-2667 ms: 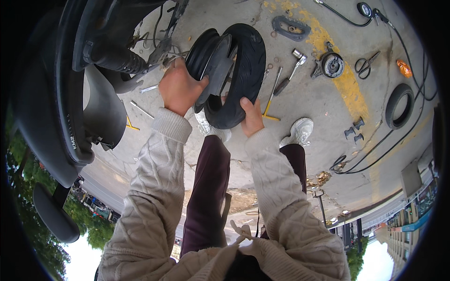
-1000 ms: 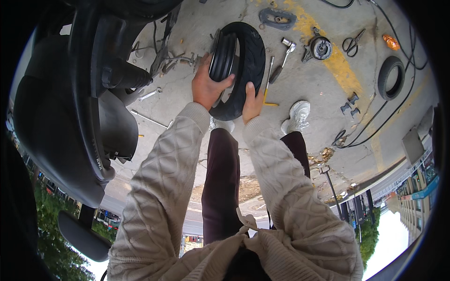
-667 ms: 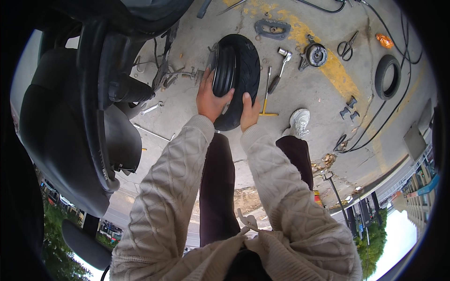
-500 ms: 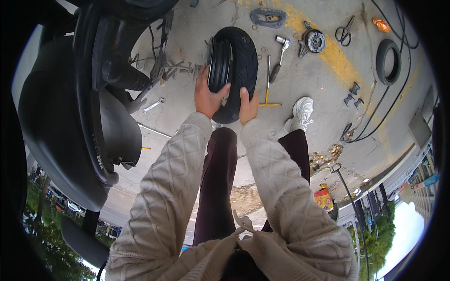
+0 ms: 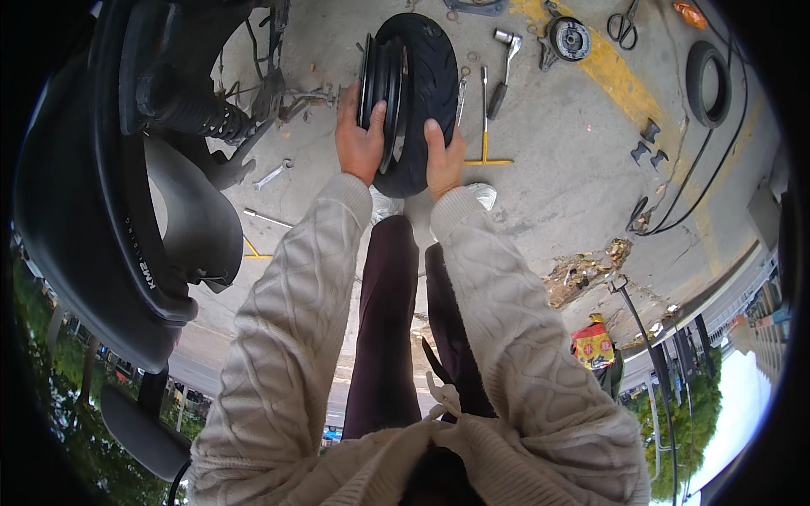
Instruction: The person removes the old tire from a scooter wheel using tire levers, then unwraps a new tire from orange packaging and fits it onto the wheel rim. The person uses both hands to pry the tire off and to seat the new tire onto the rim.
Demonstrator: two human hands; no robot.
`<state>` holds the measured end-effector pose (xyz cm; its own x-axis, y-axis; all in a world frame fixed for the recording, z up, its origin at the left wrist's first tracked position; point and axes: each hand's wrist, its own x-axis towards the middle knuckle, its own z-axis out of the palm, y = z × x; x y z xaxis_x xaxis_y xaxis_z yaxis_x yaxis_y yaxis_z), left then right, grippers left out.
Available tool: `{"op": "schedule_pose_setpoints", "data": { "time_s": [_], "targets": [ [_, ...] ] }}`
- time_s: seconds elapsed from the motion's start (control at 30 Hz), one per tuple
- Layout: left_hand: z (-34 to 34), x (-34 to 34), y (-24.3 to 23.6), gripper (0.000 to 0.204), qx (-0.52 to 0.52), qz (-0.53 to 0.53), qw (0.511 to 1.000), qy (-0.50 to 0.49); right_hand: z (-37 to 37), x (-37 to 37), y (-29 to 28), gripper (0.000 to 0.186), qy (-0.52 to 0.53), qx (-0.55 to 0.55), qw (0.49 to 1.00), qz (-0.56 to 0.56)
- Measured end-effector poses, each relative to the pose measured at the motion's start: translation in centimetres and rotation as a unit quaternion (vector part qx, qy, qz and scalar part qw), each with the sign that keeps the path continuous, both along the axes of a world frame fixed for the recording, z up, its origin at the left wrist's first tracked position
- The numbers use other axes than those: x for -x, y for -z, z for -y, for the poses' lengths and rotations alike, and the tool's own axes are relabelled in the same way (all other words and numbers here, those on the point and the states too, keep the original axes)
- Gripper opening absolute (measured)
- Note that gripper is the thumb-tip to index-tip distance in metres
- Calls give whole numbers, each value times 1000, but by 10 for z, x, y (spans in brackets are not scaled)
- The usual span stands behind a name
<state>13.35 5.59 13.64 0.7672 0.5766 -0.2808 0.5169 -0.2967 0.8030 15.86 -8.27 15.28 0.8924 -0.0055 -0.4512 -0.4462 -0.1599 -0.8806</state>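
Note:
In front of me I hold a black wheel rim (image 5: 385, 88) with a black rubber tyre (image 5: 432, 80) alongside it on the right, tilted and overlapping the rim. Whether the tyre's bead sits on the rim cannot be made out. My left hand (image 5: 360, 143) grips the rim at its lower left, thumb across its near face and fingers behind. My right hand (image 5: 445, 158) is closed on the lower right of the tyre, thumb on the tread and most fingers hidden. A spanner (image 5: 461, 101) shows just beyond the tyre's right side.
A scooter body (image 5: 93, 194) fills the left side. On the concrete lie a ratchet wrench (image 5: 504, 76), a yellow T-handle tool (image 5: 486, 126), another spanner (image 5: 272, 174), a brake hub (image 5: 569, 40), scissors (image 5: 624, 27), a second tyre (image 5: 707, 84) and a black cable (image 5: 675, 221).
Rim and tyre have moved higher in the picture with both hands still on them. My right foot has come in from the right, closer to the left one, and the view has shifted.

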Motion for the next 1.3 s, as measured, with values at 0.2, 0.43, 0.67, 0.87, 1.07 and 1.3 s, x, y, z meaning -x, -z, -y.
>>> {"op": "schedule_pose_setpoints", "data": {
  "time_s": [0.2,0.43,0.67,0.87,1.07,1.3],
  "targets": [
    [11,7,12,50,-91,48,994,47,6,10,9,53,-4,5,1000,24],
    [9,46,-3,54,-54,44,997,42,14,43,-15,61,-76,12,997,-31],
    [-16,87,-4,58,-12,24,995,93,26,94,-15,75,-132,-70,979,-142],
    [-45,77,-41,48,-46,-32,986,156,33,118,-13,74,-249,-244,904,-246],
    [-51,6,-33,47,-209,-202,922,255,39,10,-2,55,168,-452,788,-384],
    [-75,-3,-53,50,-162,-254,898,322,-42,-29,-38,56,111,-237,871,-417]
  ]
}}
